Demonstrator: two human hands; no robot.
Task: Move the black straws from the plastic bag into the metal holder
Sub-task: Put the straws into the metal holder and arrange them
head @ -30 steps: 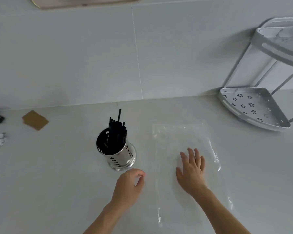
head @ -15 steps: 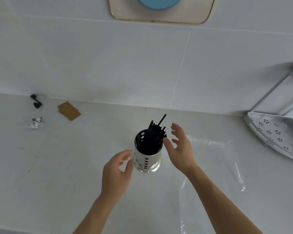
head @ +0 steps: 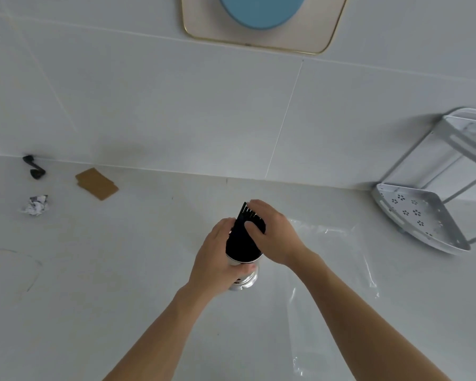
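Note:
The metal holder [head: 245, 280] stands on the white counter, and my left hand [head: 215, 259] is wrapped around its left side. A bunch of black straws [head: 241, 237] stands in it, tips leaning up and back. My right hand [head: 275, 232] is closed over the top right of the straw bunch, thumb pressed on the straws. The clear plastic bag [head: 338, 265] lies flat on the counter to the right, partly under my right forearm. It looks empty.
A white corner shelf rack [head: 423, 215] stands at the right against the tiled wall. At the far left lie a brown card [head: 96, 183], a crumpled paper ball [head: 36, 205] and a small black object [head: 35, 167]. A blue-and-cream panel [head: 261, 20] hangs on the wall.
My right hand left the flat bag and closed on the straw tops. My left hand moved up and gripped the holder. The camera view tilted up and shifted left.

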